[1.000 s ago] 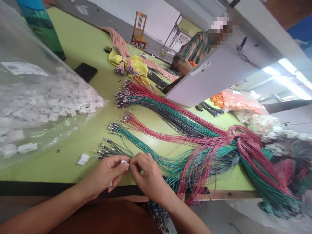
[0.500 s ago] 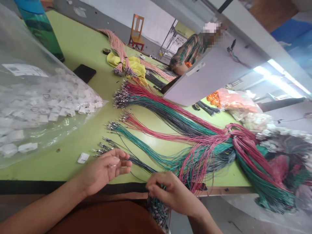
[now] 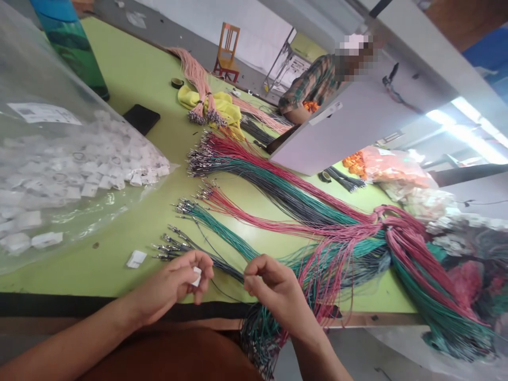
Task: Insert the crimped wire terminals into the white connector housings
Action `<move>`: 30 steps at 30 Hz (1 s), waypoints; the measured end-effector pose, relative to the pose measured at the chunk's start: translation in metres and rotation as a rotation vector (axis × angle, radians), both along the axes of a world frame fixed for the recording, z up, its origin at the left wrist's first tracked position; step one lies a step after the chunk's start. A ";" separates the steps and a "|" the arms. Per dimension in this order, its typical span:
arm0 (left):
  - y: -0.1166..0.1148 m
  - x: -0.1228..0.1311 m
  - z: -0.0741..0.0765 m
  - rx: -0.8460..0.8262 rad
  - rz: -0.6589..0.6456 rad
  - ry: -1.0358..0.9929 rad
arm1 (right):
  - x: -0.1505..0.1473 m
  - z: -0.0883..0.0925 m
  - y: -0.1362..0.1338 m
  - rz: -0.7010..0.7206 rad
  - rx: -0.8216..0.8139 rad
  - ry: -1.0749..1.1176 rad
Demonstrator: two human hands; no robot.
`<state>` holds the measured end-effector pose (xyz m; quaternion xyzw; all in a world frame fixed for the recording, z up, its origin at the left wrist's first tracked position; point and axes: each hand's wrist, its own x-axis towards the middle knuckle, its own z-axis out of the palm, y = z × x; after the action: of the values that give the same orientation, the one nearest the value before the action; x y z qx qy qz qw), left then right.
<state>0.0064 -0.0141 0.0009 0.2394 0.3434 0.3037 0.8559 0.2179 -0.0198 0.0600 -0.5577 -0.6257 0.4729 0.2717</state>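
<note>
Between the thumb and fingers of my left hand is a small white plastic connector housing. My right hand is a short way to the right, thumb and forefinger pinched; whatever is between them is too small to make out. Black wires with metal crimped ends run behind both hands. Below my right hand, a bundle of green wires hangs over the table edge. A second white connector housing lies on the table left of my left hand. Green wires and red wires lie further back.
A clear bag of white housings fills the left side, near a bottle and a black phone. Thick wire bundles lie at right. A grey panel stands at the back, with another person behind it.
My left hand has turned and closed in, so the white housing now shows in its fingers. My right hand has risen slightly, its fingers pointing toward my left hand.
</note>
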 end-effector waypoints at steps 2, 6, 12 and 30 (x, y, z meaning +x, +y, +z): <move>-0.001 0.001 -0.001 0.028 -0.002 -0.034 | -0.017 0.015 -0.004 0.111 -0.105 0.195; -0.004 0.000 -0.008 0.134 0.042 0.063 | -0.044 0.015 0.003 0.209 -0.228 0.363; -0.002 -0.002 -0.021 0.245 0.095 0.221 | -0.031 -0.021 0.018 -0.121 0.047 -0.039; 0.002 -0.002 -0.008 0.060 0.198 0.233 | -0.030 -0.033 0.009 0.160 0.511 -0.393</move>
<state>0.0048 -0.0117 -0.0071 0.2633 0.4530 0.3670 0.7687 0.1875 -0.0111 0.0271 -0.5011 -0.8064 0.2039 0.2389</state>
